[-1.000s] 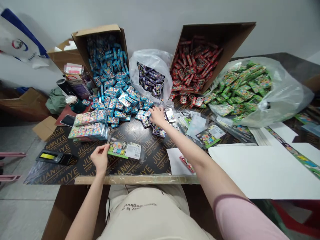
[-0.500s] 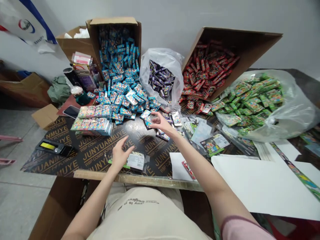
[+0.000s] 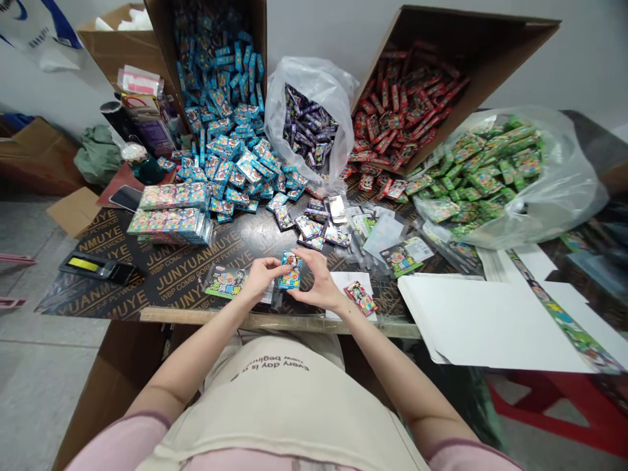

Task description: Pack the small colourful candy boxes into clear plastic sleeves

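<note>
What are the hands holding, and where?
A small blue packet, pinched at its sides: left hand on the left edge, right hand on the right.

Red packets (image 3: 402, 111), green packets (image 3: 481, 170), perhaps a phone (image 3: 125, 196)

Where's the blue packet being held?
Head view, centre: the blue packet is pinched between the left hand and right hand, over the table's front edge, right of the green card.
</note>
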`<state>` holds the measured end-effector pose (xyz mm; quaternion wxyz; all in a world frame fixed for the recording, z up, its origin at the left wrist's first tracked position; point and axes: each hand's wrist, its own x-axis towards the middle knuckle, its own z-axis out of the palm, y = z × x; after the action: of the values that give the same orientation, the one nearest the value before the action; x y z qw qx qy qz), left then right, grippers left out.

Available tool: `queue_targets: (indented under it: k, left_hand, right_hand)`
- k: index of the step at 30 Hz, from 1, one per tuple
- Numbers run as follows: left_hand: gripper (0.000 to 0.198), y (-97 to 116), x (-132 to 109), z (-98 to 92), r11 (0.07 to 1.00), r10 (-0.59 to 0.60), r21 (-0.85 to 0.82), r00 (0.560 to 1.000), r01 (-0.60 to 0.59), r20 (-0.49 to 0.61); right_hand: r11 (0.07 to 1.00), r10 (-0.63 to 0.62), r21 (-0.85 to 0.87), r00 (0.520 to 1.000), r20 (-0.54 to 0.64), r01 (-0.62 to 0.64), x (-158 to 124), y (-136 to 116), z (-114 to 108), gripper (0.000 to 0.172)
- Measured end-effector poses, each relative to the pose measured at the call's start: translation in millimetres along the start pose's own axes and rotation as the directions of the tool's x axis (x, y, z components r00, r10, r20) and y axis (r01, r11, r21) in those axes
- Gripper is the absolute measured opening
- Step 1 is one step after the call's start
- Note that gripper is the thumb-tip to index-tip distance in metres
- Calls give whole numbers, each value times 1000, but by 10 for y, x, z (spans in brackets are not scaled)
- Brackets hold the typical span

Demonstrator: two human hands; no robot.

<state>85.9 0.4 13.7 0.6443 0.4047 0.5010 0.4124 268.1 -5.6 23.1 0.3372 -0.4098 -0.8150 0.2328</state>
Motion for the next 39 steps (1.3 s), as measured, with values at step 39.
queue_targets:
  k: [39]
  left_hand:
    - [118, -50, -116, -490, 411, 195, 743, 847, -529, 495]
  right_hand:
    - [993, -32, -108, 989, 143, 48, -194, 239, -154, 80]
